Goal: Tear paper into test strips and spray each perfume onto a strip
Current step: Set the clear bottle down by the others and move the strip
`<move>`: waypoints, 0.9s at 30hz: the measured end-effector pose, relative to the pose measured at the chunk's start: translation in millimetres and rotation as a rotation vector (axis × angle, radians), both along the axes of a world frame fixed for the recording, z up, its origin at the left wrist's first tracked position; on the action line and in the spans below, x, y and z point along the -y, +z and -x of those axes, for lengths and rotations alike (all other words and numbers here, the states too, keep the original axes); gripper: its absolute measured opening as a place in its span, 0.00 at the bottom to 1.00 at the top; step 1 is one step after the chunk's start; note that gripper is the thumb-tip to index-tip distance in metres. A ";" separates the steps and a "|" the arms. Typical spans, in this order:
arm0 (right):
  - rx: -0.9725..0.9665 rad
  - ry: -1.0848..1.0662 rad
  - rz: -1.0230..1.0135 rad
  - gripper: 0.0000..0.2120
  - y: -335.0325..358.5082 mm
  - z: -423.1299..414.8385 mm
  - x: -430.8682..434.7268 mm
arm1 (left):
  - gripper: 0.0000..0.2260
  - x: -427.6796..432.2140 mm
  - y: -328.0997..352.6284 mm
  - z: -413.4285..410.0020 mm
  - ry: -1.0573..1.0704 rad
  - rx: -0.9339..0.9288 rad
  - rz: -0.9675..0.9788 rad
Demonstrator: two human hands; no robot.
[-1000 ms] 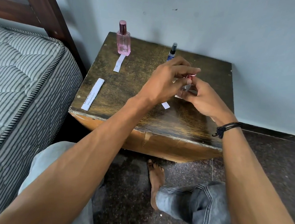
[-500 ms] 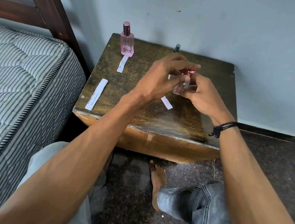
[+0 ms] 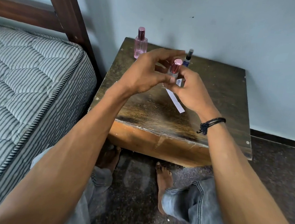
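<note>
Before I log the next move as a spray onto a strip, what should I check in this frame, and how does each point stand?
1. Bottle held: ok, the right hand grips the clear bottle.
2. Cap off: not ok, the pink cap sits on it.
3. Left hand ready to uncap: ok, fingers open beside the cap.
4. Strip within reach: ok, a paper strip lies on the wooden table under the hands.
5. Other bottles clear: ok, the pink bottle and the dark vial stand upright behind.
6. Strip already sprayed: cannot tell.
</note>
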State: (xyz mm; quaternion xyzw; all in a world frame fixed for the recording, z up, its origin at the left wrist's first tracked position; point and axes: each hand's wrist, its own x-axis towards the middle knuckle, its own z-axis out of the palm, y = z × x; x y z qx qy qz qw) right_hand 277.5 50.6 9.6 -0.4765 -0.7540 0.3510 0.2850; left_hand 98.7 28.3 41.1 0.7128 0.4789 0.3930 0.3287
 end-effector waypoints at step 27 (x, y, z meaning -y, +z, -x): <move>0.372 -0.102 -0.079 0.06 -21.9 5.7 -18.5 | 0.29 -7.1 -18.5 39.8 0.252 -0.137 0.089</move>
